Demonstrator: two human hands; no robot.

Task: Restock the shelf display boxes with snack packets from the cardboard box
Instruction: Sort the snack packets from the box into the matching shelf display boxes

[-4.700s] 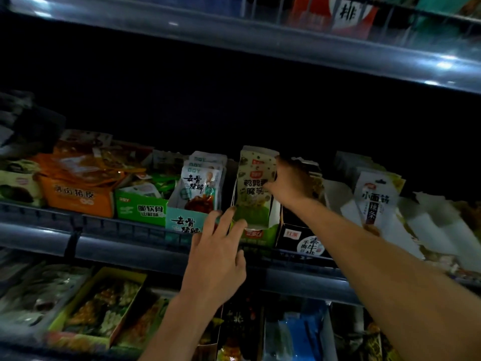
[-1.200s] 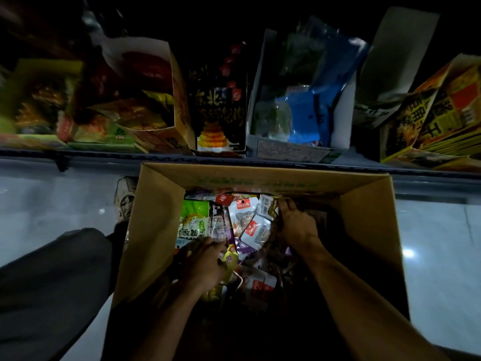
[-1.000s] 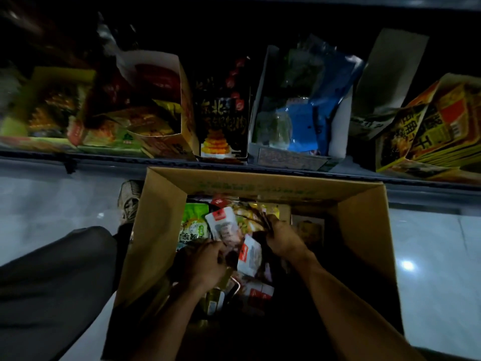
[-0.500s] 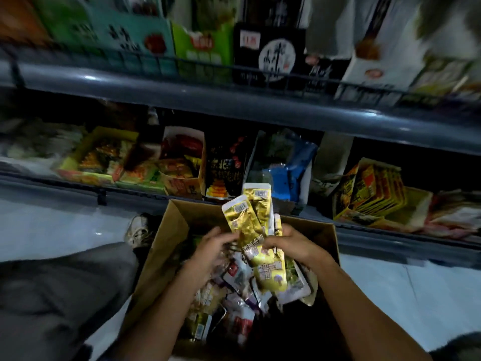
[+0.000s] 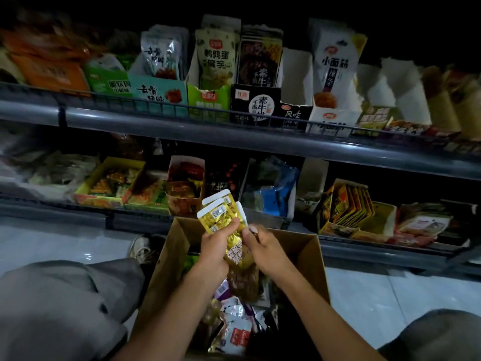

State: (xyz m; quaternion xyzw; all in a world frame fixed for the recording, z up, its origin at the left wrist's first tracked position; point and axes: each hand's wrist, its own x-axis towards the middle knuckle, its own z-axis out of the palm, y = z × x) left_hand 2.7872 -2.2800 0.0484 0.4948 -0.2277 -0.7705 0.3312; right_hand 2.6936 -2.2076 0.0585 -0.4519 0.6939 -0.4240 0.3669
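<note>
A bunch of gold snack packets [image 5: 222, 216] stands upright above the open cardboard box [image 5: 307, 252]. My left hand [image 5: 217, 244] grips the bunch around its middle. My right hand [image 5: 261, 244] pinches its lower right side. Loose packets [image 5: 234, 324] of mixed colours lie inside the box below my forearms. Display boxes line two shelves behind: a green one [image 5: 208, 99] and a black one [image 5: 253, 102] on the upper shelf, a small brown one [image 5: 182, 201] on the lower shelf just behind the gold packets.
The grey rail [image 5: 156, 123] of the upper shelf runs across the view. A torn white display box [image 5: 296, 74] stands open on the upper shelf. My knees in grey trousers [image 5: 59, 303] flank the box. A shoe [image 5: 141, 247] rests on the pale tiled floor [image 5: 377, 303].
Both hands dug through the packets in the box, then lifted a bunch of gold packets out. The bunch is now gathered tighter and my view has tilted up toward the shelves.
</note>
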